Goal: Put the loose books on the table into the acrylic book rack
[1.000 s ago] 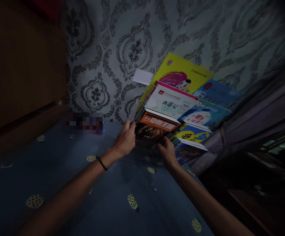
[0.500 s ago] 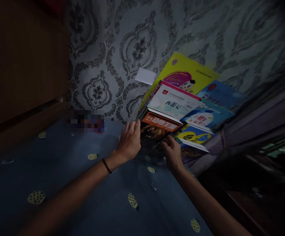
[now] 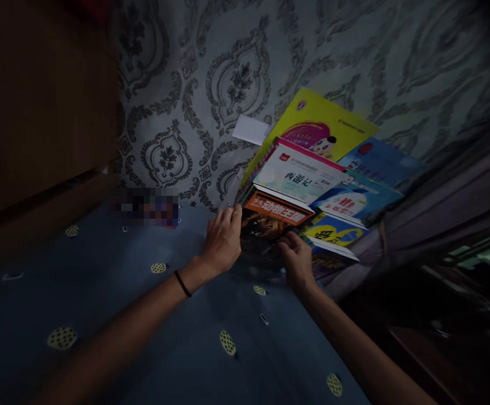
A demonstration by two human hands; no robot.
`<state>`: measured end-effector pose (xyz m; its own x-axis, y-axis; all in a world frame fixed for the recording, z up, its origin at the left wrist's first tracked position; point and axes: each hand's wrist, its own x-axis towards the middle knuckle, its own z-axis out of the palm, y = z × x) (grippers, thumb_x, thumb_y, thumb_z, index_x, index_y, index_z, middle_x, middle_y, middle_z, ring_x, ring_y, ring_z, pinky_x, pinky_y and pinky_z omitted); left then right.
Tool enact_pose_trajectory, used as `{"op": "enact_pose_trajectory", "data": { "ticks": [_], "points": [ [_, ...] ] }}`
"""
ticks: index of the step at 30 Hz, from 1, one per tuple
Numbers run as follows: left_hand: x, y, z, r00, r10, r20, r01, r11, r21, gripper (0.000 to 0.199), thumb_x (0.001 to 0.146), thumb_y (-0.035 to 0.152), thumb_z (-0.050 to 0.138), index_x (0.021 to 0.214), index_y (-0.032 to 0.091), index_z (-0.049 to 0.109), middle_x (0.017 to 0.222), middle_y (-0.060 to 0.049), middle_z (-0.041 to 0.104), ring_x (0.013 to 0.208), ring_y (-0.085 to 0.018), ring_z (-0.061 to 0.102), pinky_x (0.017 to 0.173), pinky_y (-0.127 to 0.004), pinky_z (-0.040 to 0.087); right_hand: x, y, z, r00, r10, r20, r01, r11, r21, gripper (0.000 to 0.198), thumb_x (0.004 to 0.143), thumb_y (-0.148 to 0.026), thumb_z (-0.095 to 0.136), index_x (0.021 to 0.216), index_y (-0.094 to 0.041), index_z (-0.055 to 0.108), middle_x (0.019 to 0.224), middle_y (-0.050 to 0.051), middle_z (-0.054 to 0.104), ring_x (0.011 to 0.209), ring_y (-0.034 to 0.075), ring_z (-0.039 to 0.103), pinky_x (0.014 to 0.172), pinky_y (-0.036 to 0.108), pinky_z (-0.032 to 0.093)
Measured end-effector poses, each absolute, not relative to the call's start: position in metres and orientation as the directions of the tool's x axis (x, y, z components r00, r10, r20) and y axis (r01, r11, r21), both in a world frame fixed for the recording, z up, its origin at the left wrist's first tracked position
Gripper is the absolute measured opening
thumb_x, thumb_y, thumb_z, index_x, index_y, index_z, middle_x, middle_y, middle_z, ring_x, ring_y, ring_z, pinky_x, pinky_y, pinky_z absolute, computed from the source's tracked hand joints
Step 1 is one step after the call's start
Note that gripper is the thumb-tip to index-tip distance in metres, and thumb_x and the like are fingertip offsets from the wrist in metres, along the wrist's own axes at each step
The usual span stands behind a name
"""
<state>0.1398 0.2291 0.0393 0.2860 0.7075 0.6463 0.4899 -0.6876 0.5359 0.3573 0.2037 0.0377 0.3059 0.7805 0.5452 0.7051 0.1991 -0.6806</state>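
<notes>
the left hand [image 3: 221,239], a thin black band [image 3: 183,283] round its wrist, rests with bent fingers at the left edge of a thick black book with an orange title band and a dim animal picture [image 3: 265,220]. the right hand [image 3: 297,259] curls its fingers at the lower right of that same cover; whether either hand truly grips it, i cannot tell. the black book stands tilted at the front of a tiered cluster, its lower part dark. behind it rises a white book with a pink top edge [image 3: 297,175], then a tall yellow book with a cartoon figure [image 3: 333,122]. to their right, stepped likewise, lean a dark blue book [image 3: 329,260], a blue-and-yellow book [image 3: 333,229], a teal book with a white oval [image 3: 365,194] and a plain blue book [image 3: 390,163]. a blank white sheet [image 3: 250,130] juts out on the left, before grey damask wallpaper [image 3: 236,84]. below spreads blue cloth with yellow spotted ovals [image 3: 194,349].
</notes>
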Motion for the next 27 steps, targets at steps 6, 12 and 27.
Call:
{"op": "enact_pose_trajectory", "data": {
  "ticks": [6, 12, 27],
  "points": [
    [0.137, 0.229, 0.042, 0.304, 0.716, 0.628, 0.479, -0.685, 0.549, 0.058, 0.089, 0.004, 0.042, 0.147, 0.009, 0.038, 0.133, -0.019, 0.054, 0.127, -0.031, 0.049, 0.108, -0.049, 0.044, 0.357, 0.202, 0.04, 0.352, 0.804, 0.479, 0.603, 0.197, -0.773, 0.014, 0.061, -0.03, 0.055, 0.068, -0.024, 0.045, 0.057, -0.007, 0.041, 0.055, 0.012, 0.038, 0.05, 0.023, 0.032],
    [0.121, 0.258, 0.046, 0.254, 0.701, 0.666, 0.381, -0.706, 0.598, 0.052, 0.087, 0.0, 0.039, 0.136, 0.01, 0.053, 0.123, -0.014, 0.063, 0.122, -0.025, 0.057, 0.109, -0.041, 0.046, 0.357, 0.2, 0.035, 0.383, 0.806, 0.451, 0.545, 0.197, -0.815, 0.03, 0.062, -0.034, 0.059, 0.089, -0.021, 0.058, 0.072, -0.001, 0.063, 0.071, 0.019, 0.061, 0.063, 0.029, 0.05],
    [0.1, 0.292, 0.03, 0.224, 0.734, 0.641, 0.412, -0.668, 0.62, 0.043, 0.085, 0.0, 0.043, 0.117, 0.016, 0.068, 0.11, -0.008, 0.071, 0.108, -0.022, 0.065, 0.099, -0.036, 0.053, 0.354, 0.175, 0.016, 0.373, 0.796, 0.477, 0.505, 0.257, -0.824, 0.059, 0.078, -0.034, 0.065, 0.134, -0.019, 0.055, 0.14, 0.017, 0.062, 0.132, 0.03, 0.058, 0.113, 0.053, 0.043]
  ]
}}
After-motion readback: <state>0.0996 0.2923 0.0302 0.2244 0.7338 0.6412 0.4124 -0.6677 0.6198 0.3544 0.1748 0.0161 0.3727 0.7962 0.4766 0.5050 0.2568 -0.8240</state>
